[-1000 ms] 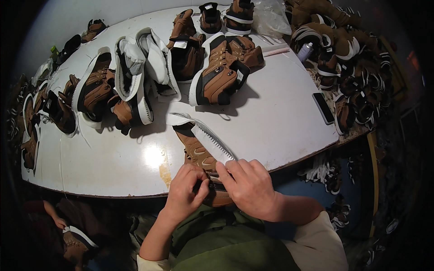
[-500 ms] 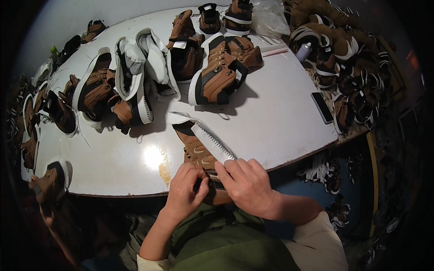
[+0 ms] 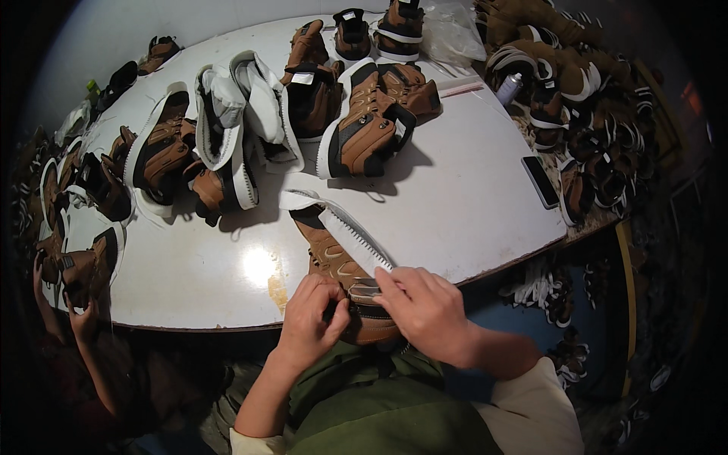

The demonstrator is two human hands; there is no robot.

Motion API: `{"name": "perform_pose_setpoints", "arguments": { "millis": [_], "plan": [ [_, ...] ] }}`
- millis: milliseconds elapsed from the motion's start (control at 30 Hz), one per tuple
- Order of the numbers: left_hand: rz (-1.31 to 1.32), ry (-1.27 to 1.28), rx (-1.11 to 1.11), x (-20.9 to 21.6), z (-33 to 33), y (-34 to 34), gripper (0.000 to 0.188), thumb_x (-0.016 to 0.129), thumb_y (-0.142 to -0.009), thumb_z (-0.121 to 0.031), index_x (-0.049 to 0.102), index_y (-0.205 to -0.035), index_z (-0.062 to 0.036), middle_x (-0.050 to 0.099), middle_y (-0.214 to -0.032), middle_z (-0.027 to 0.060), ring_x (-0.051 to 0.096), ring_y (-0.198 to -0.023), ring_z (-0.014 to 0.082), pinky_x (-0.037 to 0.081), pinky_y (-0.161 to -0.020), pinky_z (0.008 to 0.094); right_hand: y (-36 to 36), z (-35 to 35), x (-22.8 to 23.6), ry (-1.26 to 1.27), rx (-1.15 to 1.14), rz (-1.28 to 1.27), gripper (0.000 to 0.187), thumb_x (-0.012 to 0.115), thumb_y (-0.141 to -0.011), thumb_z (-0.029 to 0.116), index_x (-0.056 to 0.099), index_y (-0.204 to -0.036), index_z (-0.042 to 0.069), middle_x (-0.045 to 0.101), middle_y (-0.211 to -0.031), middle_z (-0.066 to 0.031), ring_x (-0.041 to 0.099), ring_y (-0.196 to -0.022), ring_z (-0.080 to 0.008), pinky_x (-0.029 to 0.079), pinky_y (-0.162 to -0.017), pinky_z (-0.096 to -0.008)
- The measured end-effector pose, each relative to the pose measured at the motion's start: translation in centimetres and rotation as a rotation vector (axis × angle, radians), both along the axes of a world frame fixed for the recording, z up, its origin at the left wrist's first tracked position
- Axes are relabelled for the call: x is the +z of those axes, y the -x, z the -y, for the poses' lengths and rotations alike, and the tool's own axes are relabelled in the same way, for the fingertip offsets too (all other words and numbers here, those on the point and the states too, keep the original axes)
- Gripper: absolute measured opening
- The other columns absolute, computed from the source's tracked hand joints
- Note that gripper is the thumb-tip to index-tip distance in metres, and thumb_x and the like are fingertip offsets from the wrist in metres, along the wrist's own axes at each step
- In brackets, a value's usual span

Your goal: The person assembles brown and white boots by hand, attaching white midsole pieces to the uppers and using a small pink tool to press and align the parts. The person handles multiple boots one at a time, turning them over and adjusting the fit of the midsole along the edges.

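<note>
A brown shoe (image 3: pixel 322 246) lies across the table's near edge against my green apron, toe end pointing away. Its white sole (image 3: pixel 353 236), with a row of stitches along its rim, stands apart from the upper on the right. With curled fingers, my left hand (image 3: pixel 312 312) grips the near part of the shoe on its left side. On the opposite side, my right hand (image 3: pixel 426 309) is closed in a pinch close to the sole's near end and the upper's seam. What those fingertips hold is too small to make out.
Several brown shoes (image 3: pixel 364 129) and pale unfinished ones (image 3: pixel 220 114) stand across the white table (image 3: pixel 470 205). A phone (image 3: pixel 539 182) lies at its right edge, near a spray can (image 3: pixel 509 89) and a heap of shoes. At left, another person's hands (image 3: pixel 82 322) hold a brown shoe.
My right hand has shifted slightly right, baring more of the shoe's seam. My left hand stays put. The other person's shoe has moved up onto the table's left edge.
</note>
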State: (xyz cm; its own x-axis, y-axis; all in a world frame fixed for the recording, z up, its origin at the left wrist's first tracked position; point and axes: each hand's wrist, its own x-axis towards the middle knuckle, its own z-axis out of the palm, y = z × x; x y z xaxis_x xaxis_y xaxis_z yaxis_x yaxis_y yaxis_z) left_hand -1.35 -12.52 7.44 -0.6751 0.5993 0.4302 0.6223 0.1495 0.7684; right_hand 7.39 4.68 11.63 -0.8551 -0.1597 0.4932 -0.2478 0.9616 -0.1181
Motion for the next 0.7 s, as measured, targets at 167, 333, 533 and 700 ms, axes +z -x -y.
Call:
{"name": "perform_pose_setpoints", "arguments": {
  "millis": [167, 333, 533, 700],
  "plan": [
    [-0.072, -0.003, -0.053, -0.4, 0.2, 0.3, 0.013, 0.064, -0.073, 0.005, 0.054, -0.081, -0.0002, 0.058, -0.084, 0.0123, 0.056, -0.074, 0.0242, 0.046, -0.064, 0.0292, -0.4, -0.7, 0.2, 0.253, -0.055, -0.012, 0.04, 0.074, -0.072, 0.01, 0.062, -0.107, -0.004, 0.054, -0.09, -0.008, 0.06, -0.071, -0.0199, 0.051, -0.059, -0.0298],
    [0.001, -0.007, -0.042, -0.4, 0.0, 0.1, 0.015, 0.063, -0.07, 0.004, 0.052, -0.078, -0.0015, 0.061, -0.088, 0.0115, 0.057, -0.074, 0.0273, 0.045, -0.066, 0.0342, -1.0, -0.4, -0.6, 0.453, -0.005, -0.017, 0.039, 0.074, -0.073, 0.007, 0.062, -0.107, -0.004, 0.055, -0.089, -0.0084, 0.06, -0.064, -0.0186, 0.05, -0.054, -0.0287],
    [0.619, -0.156, -0.034, 0.0, -0.1, -0.5, 0.011, 0.061, -0.075, 0.005, 0.052, -0.078, -0.0001, 0.061, -0.087, 0.0068, 0.057, -0.07, 0.019, 0.046, -0.067, 0.0288, -1.0, -0.8, -1.0, 0.464, 0.014, -0.023, 0.038, 0.073, -0.073, 0.007, 0.062, -0.108, -0.004, 0.055, -0.089, -0.0079, 0.06, -0.064, -0.0186, 0.05, -0.054, -0.029],
    [0.773, -0.166, -0.133, 0.7, 0.7, 0.4, 0.011, 0.056, -0.079, 0.007, 0.056, -0.088, 0.0007, 0.058, -0.088, 0.0044, 0.055, -0.076, 0.0161, 0.045, -0.071, 0.0261, -1.2, -1.1, -0.5, 0.399, 0.038, 0.047, 0.036, 0.073, -0.075, 0.01, 0.062, -0.107, -0.003, 0.054, -0.088, -0.008, 0.06, -0.069, -0.0191, 0.05, -0.057, -0.0294]
  ]
}}
